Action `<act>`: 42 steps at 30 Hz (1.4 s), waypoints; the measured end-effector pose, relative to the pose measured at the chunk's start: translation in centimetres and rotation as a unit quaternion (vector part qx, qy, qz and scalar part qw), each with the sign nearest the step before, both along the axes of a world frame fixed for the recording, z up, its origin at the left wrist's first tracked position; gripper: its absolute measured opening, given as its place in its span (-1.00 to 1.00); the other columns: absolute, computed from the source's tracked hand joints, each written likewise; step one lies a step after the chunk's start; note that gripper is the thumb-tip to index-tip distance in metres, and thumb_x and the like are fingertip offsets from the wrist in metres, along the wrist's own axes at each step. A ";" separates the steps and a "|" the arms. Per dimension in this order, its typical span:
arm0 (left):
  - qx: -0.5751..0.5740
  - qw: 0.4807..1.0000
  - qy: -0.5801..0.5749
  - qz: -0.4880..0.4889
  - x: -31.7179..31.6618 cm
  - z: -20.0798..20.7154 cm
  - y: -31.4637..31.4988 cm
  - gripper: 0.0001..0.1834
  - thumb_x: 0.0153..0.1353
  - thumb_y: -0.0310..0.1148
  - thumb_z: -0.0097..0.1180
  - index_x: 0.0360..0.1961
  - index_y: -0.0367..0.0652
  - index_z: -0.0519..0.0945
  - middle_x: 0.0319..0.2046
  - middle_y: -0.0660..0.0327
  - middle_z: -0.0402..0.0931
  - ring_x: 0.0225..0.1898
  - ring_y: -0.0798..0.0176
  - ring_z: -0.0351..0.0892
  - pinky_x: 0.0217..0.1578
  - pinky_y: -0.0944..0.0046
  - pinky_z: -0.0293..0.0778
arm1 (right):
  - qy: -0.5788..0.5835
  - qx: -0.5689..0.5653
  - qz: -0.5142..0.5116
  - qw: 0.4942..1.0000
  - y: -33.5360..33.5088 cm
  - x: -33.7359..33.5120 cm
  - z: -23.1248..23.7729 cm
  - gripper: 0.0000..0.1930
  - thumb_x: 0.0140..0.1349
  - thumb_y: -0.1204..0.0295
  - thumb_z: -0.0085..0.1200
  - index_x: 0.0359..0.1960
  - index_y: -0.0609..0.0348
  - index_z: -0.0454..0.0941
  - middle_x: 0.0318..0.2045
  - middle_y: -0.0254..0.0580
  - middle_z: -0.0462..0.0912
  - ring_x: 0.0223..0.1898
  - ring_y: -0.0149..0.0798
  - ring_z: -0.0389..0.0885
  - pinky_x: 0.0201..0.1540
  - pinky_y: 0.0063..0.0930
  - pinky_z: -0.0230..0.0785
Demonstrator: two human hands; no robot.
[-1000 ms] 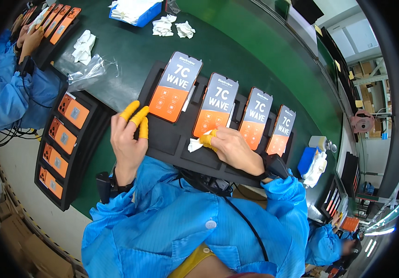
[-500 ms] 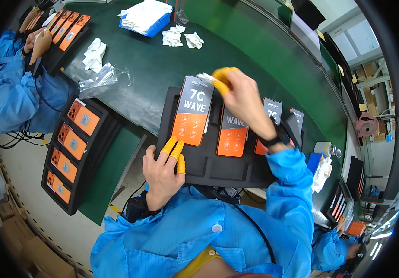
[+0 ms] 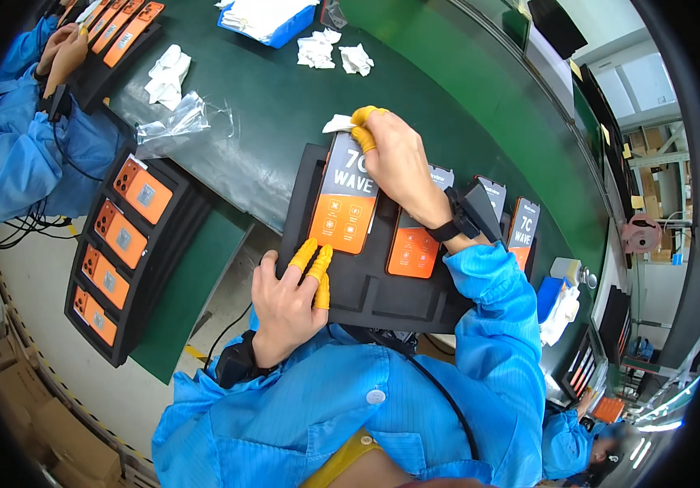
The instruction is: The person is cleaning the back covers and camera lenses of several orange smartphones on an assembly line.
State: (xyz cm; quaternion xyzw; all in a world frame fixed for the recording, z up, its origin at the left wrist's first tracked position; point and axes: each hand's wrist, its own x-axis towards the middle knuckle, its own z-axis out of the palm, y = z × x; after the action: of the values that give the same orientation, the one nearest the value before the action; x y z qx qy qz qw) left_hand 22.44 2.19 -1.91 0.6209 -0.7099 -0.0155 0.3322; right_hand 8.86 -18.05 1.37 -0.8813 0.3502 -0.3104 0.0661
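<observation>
My left hand (image 3: 291, 294) has its fingers stretched out, several in yellow finger cots. Two fingertips rest at the lower edge of an orange and grey phone (image 3: 339, 221), which lies face up in a black foam tray (image 3: 403, 299). With its yellow-covered fingers, my right hand (image 3: 399, 159) pinches a white cloth (image 3: 338, 124) against the phone's top edge, hiding its upper right corner. Beside it in the tray lies a second phone (image 3: 413, 248), partly behind my right wrist. Farther right are another phone (image 3: 490, 193), mostly behind my arm, and a rightmost phone (image 3: 521, 232).
At left, a black tray (image 3: 155, 262) holds several orange phones, backs up. A clear plastic bag (image 3: 175, 126) and crumpled white cloths (image 3: 316, 49) lie on the green table (image 3: 252, 122). A blue box (image 3: 273, 37) of cloths stands behind. A co-worker (image 3: 29, 163) handles something at far left.
My right hand has moved left with the cloth, from the phone's top right corner to its top left. My left hand keeps its place at the lower edge. The whole view has shifted slightly.
</observation>
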 end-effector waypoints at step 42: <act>-0.057 0.996 0.056 0.035 -0.3 -1.9 0.5 -0.68 -0.21 -0.47 0.17 -0.31 -0.18 0.68 -0.29 0.17 0.59 -0.24 -0.13 0.43 -0.20 0.03 0.41 | 0.087 0.091 0.171 0.977 8.1 0.2 -0.5 -0.79 -0.04 0.61 0.08 -0.30 0.23 0.51 -0.53 -0.10 0.47 -0.41 -0.06 0.51 -0.34 -0.23 0.39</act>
State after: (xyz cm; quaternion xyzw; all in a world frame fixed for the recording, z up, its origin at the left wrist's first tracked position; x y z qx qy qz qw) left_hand 22.13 2.69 -3.80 0.6235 -0.6679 0.0021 0.4064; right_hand 9.07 -9.91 0.87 -0.9420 0.2258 -0.1838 0.1668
